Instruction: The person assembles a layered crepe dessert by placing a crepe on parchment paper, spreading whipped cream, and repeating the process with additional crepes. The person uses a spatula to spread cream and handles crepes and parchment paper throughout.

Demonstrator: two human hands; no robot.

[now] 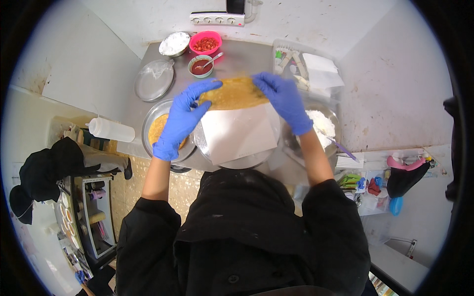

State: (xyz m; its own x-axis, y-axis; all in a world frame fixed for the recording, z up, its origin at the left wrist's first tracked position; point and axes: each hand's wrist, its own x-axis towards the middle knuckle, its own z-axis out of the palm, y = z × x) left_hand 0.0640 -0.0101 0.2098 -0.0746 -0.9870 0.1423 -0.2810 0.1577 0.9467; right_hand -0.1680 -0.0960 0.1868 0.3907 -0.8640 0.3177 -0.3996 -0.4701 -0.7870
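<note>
A thin yellow crepe (234, 93) is stretched between my two hands, raised over a white paper sheet (239, 135). My left hand (181, 116), in a blue glove, pinches its left end between thumb and fingers. The gloved right hand (287, 101) grips the other end; its thumb is hidden. Beneath the paper lies a round metal plate (273, 157). At the left, a round metal pan (147, 129) has another yellow crepe (159, 127) in it, partly behind my left wrist. To the right, a metal bowl (335, 116) contains white cream (321, 126) and a purple-handled spatula (343, 149).
Toward the back stand a bowl of white cream (175, 44), a pink bowl (206, 34) of cut red fruit and a cup of red sauce (201, 65) with a spoon. A metal lid (154, 81), a clear bin (280, 47) and a white squeeze bottle (112, 129) flank them. Another person (52, 167) is at far left.
</note>
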